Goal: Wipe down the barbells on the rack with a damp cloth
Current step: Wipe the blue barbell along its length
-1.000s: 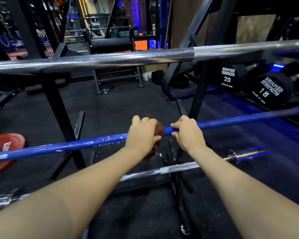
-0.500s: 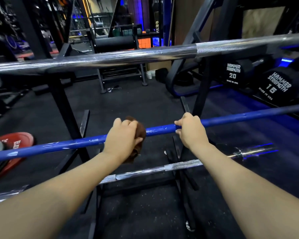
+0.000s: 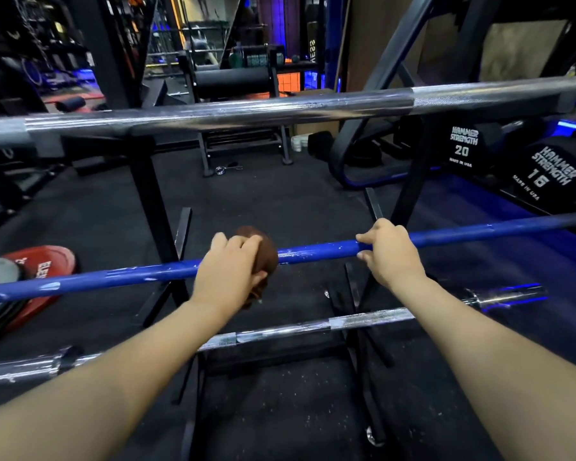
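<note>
Brown cloth (image 3: 263,247) is bunched under your left hand (image 3: 228,272), whose fingers curl over it and clamp it around the blue barbell (image 3: 316,252). Part of the cloth shows beyond your knuckles on the far side of the bar, and a fold hangs below the bar near your thumb.

Your right hand (image 3: 391,257) grips the same blue barbell directly, fingers wrapped over the top and thumb underneath, with no cloth in it. It sits to the right of the left hand, with a bare stretch of blue bar between the two. That stretch shows pale scuffs and chips in the paint.

Note the bar positions on the rack (image 3: 153,207):
- The blue barbell occupies the middle level and runs from the left edge upward to the right edge of the view.
- A chrome barbell (image 3: 280,109) lies on the upper level, above and beyond both hands, with knurled sections toward either end.
- A second chrome barbell (image 3: 363,322) lies on the lowest level, beneath your forearms.

To the right, beyond the rack, two black dumbbells (image 3: 463,149) rest on a lit shelf, marked 20 and 16. At the left, on the floor, a red weight plate (image 3: 47,261) lies beside a grey one.
</note>
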A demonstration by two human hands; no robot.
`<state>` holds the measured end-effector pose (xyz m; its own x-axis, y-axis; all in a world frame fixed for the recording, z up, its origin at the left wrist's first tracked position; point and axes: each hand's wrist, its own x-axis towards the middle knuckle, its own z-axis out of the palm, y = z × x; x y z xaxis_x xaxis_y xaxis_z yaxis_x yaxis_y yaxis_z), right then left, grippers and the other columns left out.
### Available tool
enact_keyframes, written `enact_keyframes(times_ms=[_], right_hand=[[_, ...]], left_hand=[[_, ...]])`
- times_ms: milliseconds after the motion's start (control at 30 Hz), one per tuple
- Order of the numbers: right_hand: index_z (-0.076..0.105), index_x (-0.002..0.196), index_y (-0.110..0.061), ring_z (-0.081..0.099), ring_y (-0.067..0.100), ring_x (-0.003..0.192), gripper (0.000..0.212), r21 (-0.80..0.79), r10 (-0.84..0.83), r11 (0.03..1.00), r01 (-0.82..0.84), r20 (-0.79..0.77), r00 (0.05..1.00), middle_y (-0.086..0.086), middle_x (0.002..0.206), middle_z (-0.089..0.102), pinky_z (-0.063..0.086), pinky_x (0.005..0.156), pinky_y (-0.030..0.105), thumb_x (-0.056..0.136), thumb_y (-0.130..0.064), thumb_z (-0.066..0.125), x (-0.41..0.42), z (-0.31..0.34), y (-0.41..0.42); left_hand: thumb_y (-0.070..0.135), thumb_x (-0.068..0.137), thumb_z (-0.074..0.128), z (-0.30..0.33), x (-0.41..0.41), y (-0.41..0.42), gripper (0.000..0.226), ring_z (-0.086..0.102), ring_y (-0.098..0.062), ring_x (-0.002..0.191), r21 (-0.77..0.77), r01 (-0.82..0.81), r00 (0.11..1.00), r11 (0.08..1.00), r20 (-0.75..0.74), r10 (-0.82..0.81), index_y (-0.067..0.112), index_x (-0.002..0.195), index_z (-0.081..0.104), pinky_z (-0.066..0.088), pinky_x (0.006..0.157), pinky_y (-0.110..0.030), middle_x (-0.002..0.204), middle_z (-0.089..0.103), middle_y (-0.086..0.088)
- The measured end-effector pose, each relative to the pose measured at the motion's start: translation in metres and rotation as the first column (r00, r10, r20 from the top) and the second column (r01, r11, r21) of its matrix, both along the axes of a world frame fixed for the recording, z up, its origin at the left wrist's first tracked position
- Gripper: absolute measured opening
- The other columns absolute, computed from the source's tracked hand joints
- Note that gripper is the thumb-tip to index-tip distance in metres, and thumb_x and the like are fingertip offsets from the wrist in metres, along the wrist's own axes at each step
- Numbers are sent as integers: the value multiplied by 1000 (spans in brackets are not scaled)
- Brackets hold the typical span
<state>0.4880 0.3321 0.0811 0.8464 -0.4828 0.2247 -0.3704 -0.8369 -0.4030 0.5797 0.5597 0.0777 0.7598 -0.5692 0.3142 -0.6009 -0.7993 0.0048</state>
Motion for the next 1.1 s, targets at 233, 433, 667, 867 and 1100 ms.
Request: enact_keyframes(times_ms=[233, 433, 667, 867, 1100], right_hand=[[63, 120, -9, 43, 30, 111, 28, -83, -33, 996, 25, -97, 995, 10, 118, 49, 40, 89, 37, 93, -13, 56, 2, 9, 10], [64, 119, -13, 44, 27, 113, 27, -103, 58, 993, -64, -62, 996, 7, 120, 49, 42, 86, 37, 93, -16, 57, 16, 12, 49], [64, 121, -16, 44, 24, 104, 28, -104, 93, 990, -97, -44, 995, 4, 113, 51, 43, 81, 35, 95, -17, 56, 20, 7, 57], [65, 120, -14, 43, 24, 101, 27, -155, 94, 982, -103, -67, 993, 5, 112, 51, 36, 77, 30, 95, -18, 54, 22, 9, 61], [63, 122, -14, 44, 26, 104, 28, -139, 96, 984, -108, -92, 991, 7, 113, 50, 39, 78, 32, 96, -17, 54, 20, 12, 57]], left_hand=[[43, 88, 59, 8, -15, -70, 42, 38, -24, 109, -22, 103, 994, 994, -31, -104, 16, 118, 48, 41, 84, -33, 115, 56, -2], [46, 88, 57, 11, 0, -39, 51, 38, -23, 109, 8, 134, 989, 991, -69, -133, 22, 131, 43, 44, 82, -35, 117, 56, 0], [47, 87, 58, 14, 16, 38, 53, 40, -24, 106, 54, -31, 997, 998, -71, 35, 22, 132, 44, 40, 91, -33, 121, 56, -1], [46, 87, 58, 11, 2, -17, 44, 39, -23, 107, 9, 25, 999, 1000, -42, -24, 18, 120, 49, 40, 82, -33, 115, 56, 0], [49, 87, 57, 10, 12, -4, 56, 39, -23, 107, 79, 122, 992, 989, -45, -119, 22, 133, 42, 44, 86, -35, 121, 55, 0]])
